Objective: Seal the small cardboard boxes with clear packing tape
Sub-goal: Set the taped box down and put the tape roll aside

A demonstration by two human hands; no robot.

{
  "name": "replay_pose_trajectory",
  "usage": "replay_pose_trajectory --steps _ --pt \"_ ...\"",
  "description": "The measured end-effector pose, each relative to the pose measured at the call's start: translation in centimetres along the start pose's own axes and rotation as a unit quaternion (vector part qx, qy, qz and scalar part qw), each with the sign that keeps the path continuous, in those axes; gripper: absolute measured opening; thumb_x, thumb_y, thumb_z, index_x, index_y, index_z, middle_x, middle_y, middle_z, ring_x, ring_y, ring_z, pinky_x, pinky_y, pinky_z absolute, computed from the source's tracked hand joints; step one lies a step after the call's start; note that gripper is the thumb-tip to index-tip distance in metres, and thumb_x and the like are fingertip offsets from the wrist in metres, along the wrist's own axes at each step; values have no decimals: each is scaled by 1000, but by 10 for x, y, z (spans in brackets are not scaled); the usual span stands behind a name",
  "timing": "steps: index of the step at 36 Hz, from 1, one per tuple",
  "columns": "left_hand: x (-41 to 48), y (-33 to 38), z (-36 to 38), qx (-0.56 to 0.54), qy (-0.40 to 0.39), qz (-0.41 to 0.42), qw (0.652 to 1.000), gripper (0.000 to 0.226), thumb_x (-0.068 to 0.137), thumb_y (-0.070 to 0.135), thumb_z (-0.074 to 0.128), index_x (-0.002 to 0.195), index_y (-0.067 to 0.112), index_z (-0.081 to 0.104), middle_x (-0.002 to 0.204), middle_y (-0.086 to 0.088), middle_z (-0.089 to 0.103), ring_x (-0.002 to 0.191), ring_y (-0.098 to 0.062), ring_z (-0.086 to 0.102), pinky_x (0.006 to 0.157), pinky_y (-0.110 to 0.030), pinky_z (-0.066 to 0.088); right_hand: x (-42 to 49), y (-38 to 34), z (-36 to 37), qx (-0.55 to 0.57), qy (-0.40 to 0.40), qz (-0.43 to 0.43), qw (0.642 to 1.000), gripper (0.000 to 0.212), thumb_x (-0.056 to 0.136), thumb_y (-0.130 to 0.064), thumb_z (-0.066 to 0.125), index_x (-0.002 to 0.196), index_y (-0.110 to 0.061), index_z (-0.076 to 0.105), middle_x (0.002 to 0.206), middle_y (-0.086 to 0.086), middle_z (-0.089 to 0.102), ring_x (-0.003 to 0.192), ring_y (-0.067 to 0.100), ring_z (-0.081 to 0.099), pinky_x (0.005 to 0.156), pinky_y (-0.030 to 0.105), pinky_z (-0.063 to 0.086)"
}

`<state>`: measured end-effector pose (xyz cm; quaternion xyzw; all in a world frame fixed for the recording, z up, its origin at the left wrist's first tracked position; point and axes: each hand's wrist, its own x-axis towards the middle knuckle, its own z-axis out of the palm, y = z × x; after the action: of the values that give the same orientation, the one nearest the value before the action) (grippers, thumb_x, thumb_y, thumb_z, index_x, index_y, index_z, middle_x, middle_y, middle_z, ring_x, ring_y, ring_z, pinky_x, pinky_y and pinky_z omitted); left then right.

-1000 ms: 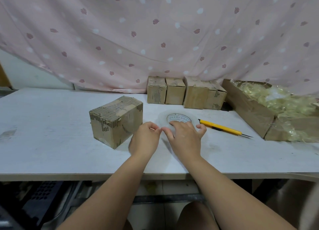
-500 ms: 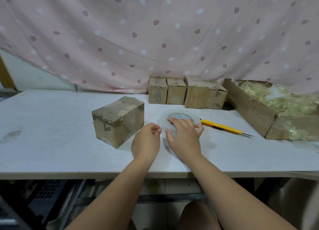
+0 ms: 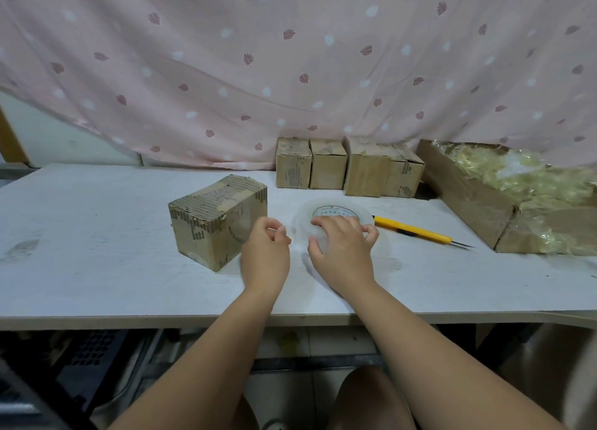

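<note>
Mid-frame, the right grip [image 3: 343, 247] clasps the tape roll [image 3: 336, 210] lying flat on the tabletop [image 3: 97, 261]. The left grip [image 3: 265, 252] curls just left of it, and I cannot tell whether it holds anything.

The box [image 3: 218, 221] is showing rough, matt cardboard (its skin torn down to the ribbing), the tape [image 3: 336, 207] is looking like clear glossy plastic, the table [image 3: 97, 235] is wearing scuffed matt white, the knife [image 3: 413, 231] is showing smooth yellow plastic, and the curtain [image 3: 290, 58] is hanging as thin cloth.

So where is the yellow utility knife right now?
Head view: the yellow utility knife lies on the table, right side, between the tape roll and the open carton.
</note>
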<state>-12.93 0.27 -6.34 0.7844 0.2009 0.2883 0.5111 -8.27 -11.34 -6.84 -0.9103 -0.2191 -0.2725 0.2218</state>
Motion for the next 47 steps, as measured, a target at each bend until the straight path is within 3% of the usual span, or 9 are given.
replay_pose_trajectory --steps 4,9,17,24,29,32,35,41,47 --pt "-4 4 -2 -22 2 21 1000 34 100 40 43 76 21 57 70 8 65 68 -10 59 62 -28 42 -1 -2 -3 13 5 0 1000 33 91 -42 54 120 -30 63 119 -9 60 117 12 45 95 35 14" --pt "-5 5 -8 -27 0 7 1000 54 97 43 48 52 19 28 39 9 28 47 -12 26 55 -30 23 -1 -1 -4 -4 2 -11 1000 34 89 -43 56 120 -31 63 122 -9 57 121 12 41 97 35 13" --pt "-14 -1 -27 -25 -49 49 997 39 102 33 40 67 16 37 62 4 37 59 -11 34 57 -27 29 -3 -11 -9 17 120 -47 991 22 77 -29 62 94 -21 73 100 1 64 102 27 58 86 35 21" --pt "-23 4 -55 2 -20 156 988 23 100 23 46 78 19 44 63 6 44 58 -4 40 53 -18 31 9 -40 -13 75 123 -142 979 24 76 -16 67 100 -14 72 100 7 64 100 32 58 84 43 40" --pt "-7 10 -94 -6 91 205 975 23 96 9 47 100 31 41 74 3 50 66 -6 49 55 -16 34 35 -83 -20 234 -50 -59 969 41 90 -16 56 131 -20 54 120 2 50 111 19 48 91 31 38" --pt "9 8 -117 11 143 223 964 34 90 -4 46 110 23 48 99 -4 41 80 0 43 68 -16 33 43 -106 -15 358 -92 60 927 42 93 -23 55 134 -29 46 126 0 46 97 7 50 84 23 36" --pt "29 -2 -134 7 152 165 975 33 89 1 56 106 29 52 111 1 33 95 -8 42 85 -21 36 43 -123 -7 436 -126 152 878 46 96 -38 55 139 -30 41 132 0 44 89 0 47 77 20 33" --pt "58 -32 -149 -69 117 25 990 15 93 23 60 78 23 61 95 4 60 93 -17 57 77 -23 43 33 -141 6 430 -133 168 877 62 96 -43 54 150 -31 26 149 6 35 135 22 38 111 41 35" --pt "60 -43 -140 -262 77 -75 959 41 103 31 43 71 9 57 98 -1 72 87 -10 66 85 -26 49 32 -143 13 458 -106 199 860 48 101 -37 47 145 -28 33 145 0 47 129 17 47 90 24 34"
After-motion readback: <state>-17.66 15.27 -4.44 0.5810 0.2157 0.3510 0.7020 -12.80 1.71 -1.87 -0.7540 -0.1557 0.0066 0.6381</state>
